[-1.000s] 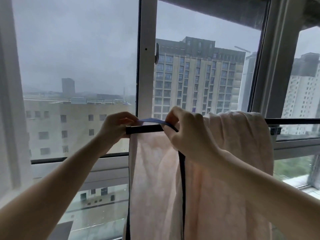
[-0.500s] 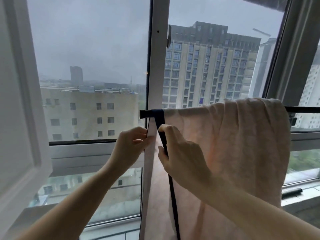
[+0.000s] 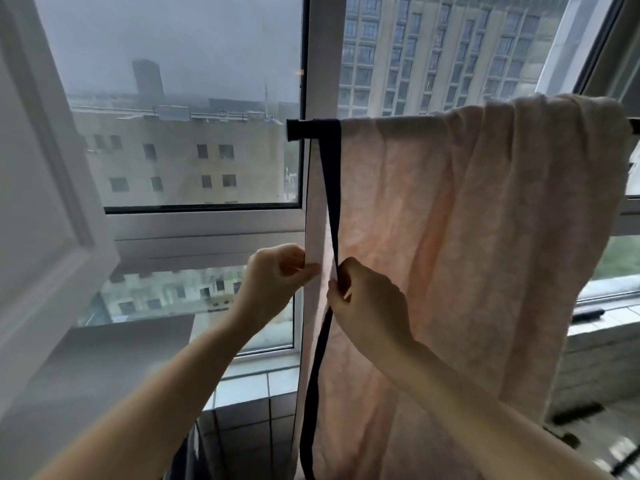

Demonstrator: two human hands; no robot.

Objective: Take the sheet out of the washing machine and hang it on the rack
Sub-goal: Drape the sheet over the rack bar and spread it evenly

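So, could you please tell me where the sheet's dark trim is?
In the head view, the dark trim hangs mid-frame from the rack bar down the left side of the sheet, pinched by the right hand.

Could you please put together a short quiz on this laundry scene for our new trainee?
1. True or false: the sheet hangs over the rack bar.
2. Multiple choice: what does the right hand pinch? A) the sheet's dark trim; B) a window handle; C) a clothes peg.
3. Short answer: toward which end of the bar is the sheet bunched in folds?

Key: 1 true; 2 A; 3 the right end.
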